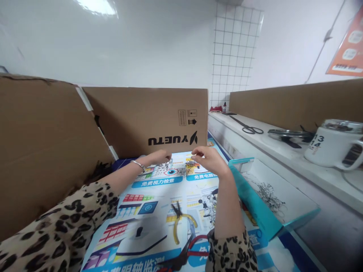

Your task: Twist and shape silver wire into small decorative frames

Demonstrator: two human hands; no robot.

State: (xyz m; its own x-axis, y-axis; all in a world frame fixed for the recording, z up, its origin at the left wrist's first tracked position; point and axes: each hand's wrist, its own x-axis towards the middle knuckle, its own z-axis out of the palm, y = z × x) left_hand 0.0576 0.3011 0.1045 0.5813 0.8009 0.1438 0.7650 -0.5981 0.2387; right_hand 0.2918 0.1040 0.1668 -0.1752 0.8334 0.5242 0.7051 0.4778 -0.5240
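Note:
My left hand, with a bracelet at the wrist, is held over the far part of the printed sheet, its fingers closed together. My right hand faces it across a short gap, fingers curled and thumb near the index finger. Anything between the fingers of either hand is too small to make out. Below and between the hands lies a small heap of thin wire-like pieces. Another pile of dark and silvery small pieces lies beside my right forearm. Yellow-handled pliers rest nearer to me.
A red-handled cutting tool lies at the front. At the right stands a teal box with tangled wire pieces. Cardboard walls the back and left. The right ledge holds scissors and a white mug.

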